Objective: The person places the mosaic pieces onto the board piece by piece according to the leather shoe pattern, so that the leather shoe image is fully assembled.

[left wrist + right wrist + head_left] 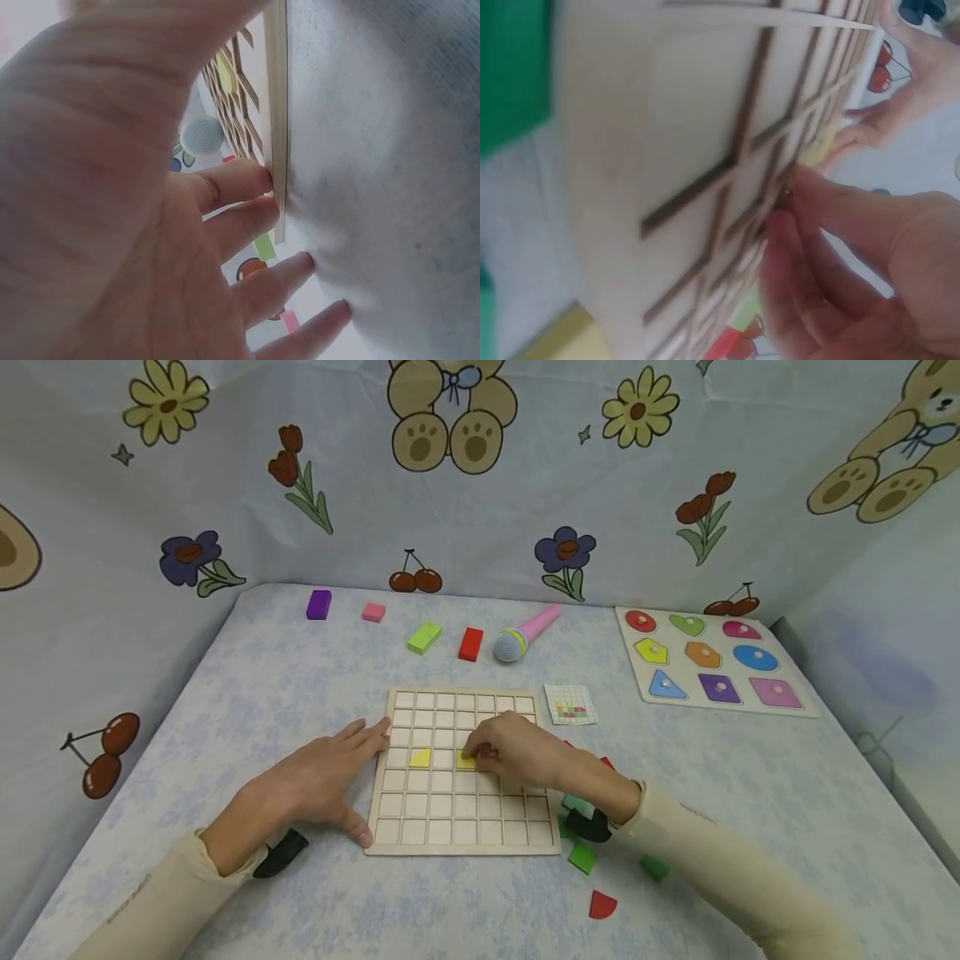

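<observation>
A wooden grid board with square cells lies flat on the table. One yellow tile with a slanted side sits in a cell left of the middle. My right hand pinches a second yellow tile at a cell two columns to the right; the fingers partly cover it. My left hand rests along the board's left side, fingers spread and thumb at the near left corner. In the left wrist view two fingertips touch the board's wooden rim. The right wrist view has thumb and fingers together at the grid.
A pattern card lies right of the board. Green tiles and a red quarter-round tile lie near the right forearm. Behind are coloured blocks and a toy microphone. A shape puzzle stands at back right.
</observation>
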`<state>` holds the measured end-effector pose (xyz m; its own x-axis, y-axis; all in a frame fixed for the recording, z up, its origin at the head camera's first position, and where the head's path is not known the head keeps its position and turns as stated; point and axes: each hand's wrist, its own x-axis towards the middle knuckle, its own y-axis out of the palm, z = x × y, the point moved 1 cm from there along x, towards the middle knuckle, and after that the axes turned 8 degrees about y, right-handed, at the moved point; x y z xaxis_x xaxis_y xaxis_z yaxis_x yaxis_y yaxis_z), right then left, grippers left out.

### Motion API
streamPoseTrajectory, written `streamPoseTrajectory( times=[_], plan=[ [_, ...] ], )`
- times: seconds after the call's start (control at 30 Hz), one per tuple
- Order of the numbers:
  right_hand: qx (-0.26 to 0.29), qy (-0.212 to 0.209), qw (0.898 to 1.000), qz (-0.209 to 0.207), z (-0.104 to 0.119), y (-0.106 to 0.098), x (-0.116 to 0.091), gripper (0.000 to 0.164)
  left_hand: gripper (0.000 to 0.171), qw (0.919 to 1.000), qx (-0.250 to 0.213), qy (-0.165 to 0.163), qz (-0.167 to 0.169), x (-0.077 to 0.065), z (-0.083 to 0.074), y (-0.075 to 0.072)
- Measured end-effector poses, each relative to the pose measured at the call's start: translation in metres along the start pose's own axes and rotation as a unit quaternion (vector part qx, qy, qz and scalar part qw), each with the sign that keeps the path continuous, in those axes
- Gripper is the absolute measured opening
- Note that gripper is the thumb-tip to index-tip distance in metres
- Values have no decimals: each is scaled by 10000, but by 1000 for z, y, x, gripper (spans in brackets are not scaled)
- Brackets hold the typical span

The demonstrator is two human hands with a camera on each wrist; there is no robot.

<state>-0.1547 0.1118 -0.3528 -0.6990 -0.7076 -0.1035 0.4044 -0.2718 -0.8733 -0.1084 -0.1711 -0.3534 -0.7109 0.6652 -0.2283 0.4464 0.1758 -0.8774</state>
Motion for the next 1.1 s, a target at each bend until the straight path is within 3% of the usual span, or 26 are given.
streamPoseTrajectory(
  times=[0.13, 0.4, 0.53, 0.63, 0.8, 0.97, 1.1],
  plan=[
    [53, 55, 9997, 248, 0, -3, -8, 17, 122, 10000, 33, 26, -37, 0, 0, 0],
    [-14, 143, 9961, 871, -1, -7, -25, 35, 120, 9999, 48, 43, -97, -1, -1, 1],
    [433, 278, 9957, 765, -7, -15, -35, 36, 121, 9999, 47, 52, -92, -1, -2, 1],
    [583, 603, 9947, 594, -12, -25, -45, 37, 122, 9999, 75, 43, -88, 0, -3, 1],
    [401, 1244, 9901, 521, -28, -40, -60, 32, 122, 9999, 85, 22, -73, 1, -4, 2],
    [466, 1463, 9853, 755, -47, -49, -65, 18, 121, 10000, 73, 0, -57, 1, -3, 2],
    [596, 1552, 9804, 1054, -58, -48, -66, 18, 121, 10000, 24, -51, -44, 1, -2, 2]
  ],
)
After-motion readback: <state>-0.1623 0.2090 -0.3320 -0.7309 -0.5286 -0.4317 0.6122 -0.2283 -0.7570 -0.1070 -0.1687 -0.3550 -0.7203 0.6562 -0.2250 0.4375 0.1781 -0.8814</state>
